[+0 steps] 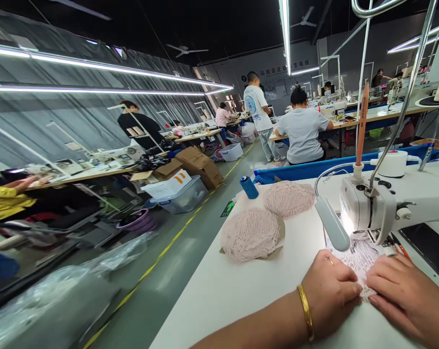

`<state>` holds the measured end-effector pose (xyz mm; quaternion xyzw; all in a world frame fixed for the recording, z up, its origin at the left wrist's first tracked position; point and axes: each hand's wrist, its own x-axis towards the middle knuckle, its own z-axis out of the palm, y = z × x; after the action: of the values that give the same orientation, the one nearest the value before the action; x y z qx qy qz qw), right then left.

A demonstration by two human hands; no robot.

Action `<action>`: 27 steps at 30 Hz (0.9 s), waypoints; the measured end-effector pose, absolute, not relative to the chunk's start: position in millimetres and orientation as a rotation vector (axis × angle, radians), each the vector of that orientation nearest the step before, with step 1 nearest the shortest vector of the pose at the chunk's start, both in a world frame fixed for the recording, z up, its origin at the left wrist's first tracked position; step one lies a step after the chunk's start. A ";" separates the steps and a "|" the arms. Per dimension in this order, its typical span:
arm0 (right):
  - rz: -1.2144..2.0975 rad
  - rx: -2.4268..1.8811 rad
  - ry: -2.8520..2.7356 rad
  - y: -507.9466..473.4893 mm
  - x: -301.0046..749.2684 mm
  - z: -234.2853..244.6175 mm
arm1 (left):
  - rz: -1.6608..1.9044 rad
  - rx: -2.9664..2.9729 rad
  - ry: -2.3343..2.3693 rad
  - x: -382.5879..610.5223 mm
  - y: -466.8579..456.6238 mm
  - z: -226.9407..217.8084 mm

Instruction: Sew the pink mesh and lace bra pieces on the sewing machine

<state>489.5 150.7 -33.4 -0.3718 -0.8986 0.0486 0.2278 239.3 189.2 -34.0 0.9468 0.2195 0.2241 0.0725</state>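
A pale lace piece (pixel 361 256) lies under the lit needle area of a white sewing machine (pixel 353 201). My left hand (pixel 330 286), with a gold bangle at the wrist, pinches the near left edge of the lace. On the other side my right hand (pixel 401 288) has its fingers curled down on the lace edge, and some fingertips are hidden. A grey lamp head (pixel 332 225) hangs just beyond my left hand. Two more pale pink lace pieces, a near one (pixel 251 235) and a far one (pixel 290 198), rest on the white table (pixel 205 295) to the left.
A blue thread spool (pixel 249 187) stands at the table's far left corner. Blue cloth (pixel 299 167) runs along the back edge. A black phone-like slab (pixel 430 249) lies right of the needle. Beyond the aisle are boxes (pixel 197 167), bins and people at other machines.
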 end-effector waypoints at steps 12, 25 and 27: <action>-0.147 -1.103 -2.347 162.4 491.4 -51.1 | 0.667 2.895 0.753 244.4 206.4 -33.3; -0.186 -1.040 -2.401 156.8 490.8 -42.1 | 0.617 2.957 0.661 240.8 203.7 -32.3; -0.197 -1.051 -2.394 157.5 489.8 -42.8 | 0.608 2.952 0.687 241.5 204.5 -32.2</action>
<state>489.8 157.5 -42.8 -0.3874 -0.8824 -0.0727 0.2571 241.5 204.5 -32.2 0.9547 0.2221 0.1967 0.0250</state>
